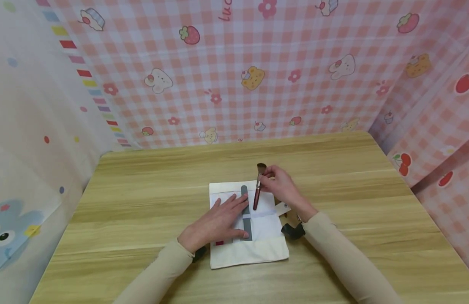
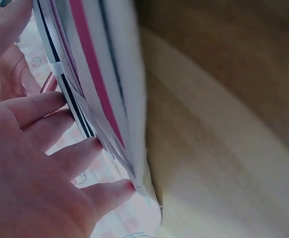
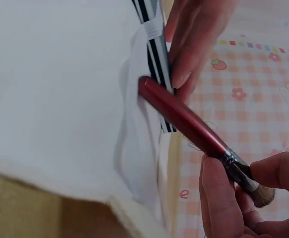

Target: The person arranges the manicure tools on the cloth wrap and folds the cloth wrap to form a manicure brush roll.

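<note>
My right hand [image 1: 282, 185] pinches a makeup brush [image 3: 186, 120] near its silver ferrule. The brush has a dark red handle and brown bristles; in the head view its bristles point away from me and its handle end lies over the right half of a white cloth roll-up case [image 1: 249, 255]. With fingers spread, my left hand [image 1: 221, 221] rests on the case and a grey nail file [image 1: 244, 190]. A white elastic band [image 3: 152, 28] crosses the file, whose layered edge shows black and white stripes. Beside it in the left wrist view runs a magenta strip [image 2: 92, 64].
The case lies on a wood-grain table [image 1: 143, 202]. A whitish tab [image 1: 283, 208] sticks out from its right side. Black wrist straps [image 1: 293, 231] show by the sleeves. A pink checked curtain [image 1: 227, 76] hangs behind the table, with more cloth at both sides.
</note>
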Tool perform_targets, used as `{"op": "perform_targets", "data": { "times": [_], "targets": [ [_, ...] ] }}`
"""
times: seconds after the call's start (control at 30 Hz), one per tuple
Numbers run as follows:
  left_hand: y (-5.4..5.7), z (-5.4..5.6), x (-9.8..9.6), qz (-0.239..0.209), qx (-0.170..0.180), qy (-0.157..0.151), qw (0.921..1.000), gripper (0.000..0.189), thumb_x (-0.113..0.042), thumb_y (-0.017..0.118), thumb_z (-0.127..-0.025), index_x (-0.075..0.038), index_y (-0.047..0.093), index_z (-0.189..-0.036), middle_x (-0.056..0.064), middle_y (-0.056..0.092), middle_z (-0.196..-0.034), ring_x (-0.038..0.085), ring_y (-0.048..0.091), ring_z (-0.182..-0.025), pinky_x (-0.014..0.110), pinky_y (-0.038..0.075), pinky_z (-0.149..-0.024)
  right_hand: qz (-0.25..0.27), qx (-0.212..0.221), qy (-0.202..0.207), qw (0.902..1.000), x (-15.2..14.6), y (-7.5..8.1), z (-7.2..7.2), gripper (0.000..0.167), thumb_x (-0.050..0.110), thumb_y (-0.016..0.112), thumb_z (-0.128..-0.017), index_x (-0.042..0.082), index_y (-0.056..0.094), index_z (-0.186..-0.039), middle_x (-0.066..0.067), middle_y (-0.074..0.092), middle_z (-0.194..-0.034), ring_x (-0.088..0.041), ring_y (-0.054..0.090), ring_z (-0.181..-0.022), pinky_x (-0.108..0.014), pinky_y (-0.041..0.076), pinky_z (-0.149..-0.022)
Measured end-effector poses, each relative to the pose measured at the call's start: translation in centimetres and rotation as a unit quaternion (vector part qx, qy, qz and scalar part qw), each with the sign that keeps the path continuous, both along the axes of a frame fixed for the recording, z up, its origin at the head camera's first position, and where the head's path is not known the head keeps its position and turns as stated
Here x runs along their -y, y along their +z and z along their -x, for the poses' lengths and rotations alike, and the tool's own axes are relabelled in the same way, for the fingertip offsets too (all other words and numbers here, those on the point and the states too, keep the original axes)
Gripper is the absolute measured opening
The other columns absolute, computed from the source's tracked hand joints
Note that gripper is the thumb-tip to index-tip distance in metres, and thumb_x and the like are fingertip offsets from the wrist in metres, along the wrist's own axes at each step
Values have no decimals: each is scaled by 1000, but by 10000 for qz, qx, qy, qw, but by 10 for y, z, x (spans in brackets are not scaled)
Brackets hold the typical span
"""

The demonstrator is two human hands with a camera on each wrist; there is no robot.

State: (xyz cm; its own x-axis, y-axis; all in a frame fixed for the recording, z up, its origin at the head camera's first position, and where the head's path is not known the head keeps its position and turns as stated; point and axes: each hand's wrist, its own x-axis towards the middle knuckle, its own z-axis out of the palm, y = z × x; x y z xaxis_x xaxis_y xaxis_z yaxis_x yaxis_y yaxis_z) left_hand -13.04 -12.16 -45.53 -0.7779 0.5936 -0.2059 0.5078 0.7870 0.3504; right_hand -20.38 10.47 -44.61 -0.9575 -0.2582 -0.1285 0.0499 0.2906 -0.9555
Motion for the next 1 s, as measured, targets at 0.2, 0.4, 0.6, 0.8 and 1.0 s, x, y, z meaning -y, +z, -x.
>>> {"op": "perform_targets", "data": {
  "times": [0.2,0.4,0.6,0.8,1.0],
  "targets": [
    [1,0,0,-4,27,-6,10000,92,-60,72,-91,-14,35,-163,0,24,-171,30,19,-158,66,19,-120,-343,66,137,9993,0,-5,1,28,13,58,-103,-7,54,-122,-22,62,-115,-28,70,-100,-36,60,-87],
    [1,0,1,-33,15,-16,10000,93,-60,71,-91,-13,34,-163,1,24,-171,31,20,-157,67,20,-120,-441,263,244,9984,2,-6,4,28,14,60,-103,-6,55,-122,-22,63,-114,-27,70,-97,-37,61,-86],
    [1,0,1,-54,5,-19,10000,93,-59,71,-92,-13,34,-163,1,24,-171,31,19,-157,66,20,-120,-481,433,327,9974,4,-7,7,35,15,63,-103,-7,52,-129,-24,65,-119,-28,70,-100,-37,61,-86],
    [0,0,0,-44,34,-4,10000,92,-58,72,-92,-12,35,-162,0,23,-172,30,19,-158,66,20,-120,-635,190,465,9967,5,-8,9,52,15,63,-103,-3,43,-148,-24,67,-118,-29,72,-98,-36,61,-83],
    [0,0,1,-78,43,8,10000,91,-58,72,-92,-13,35,-163,0,22,-172,30,18,-158,66,19,-120,-714,-5,581,9958,7,-8,9,43,13,64,-102,0,52,-141,-22,67,-113,-29,71,-95,-37,61,-82]
  ]
}}
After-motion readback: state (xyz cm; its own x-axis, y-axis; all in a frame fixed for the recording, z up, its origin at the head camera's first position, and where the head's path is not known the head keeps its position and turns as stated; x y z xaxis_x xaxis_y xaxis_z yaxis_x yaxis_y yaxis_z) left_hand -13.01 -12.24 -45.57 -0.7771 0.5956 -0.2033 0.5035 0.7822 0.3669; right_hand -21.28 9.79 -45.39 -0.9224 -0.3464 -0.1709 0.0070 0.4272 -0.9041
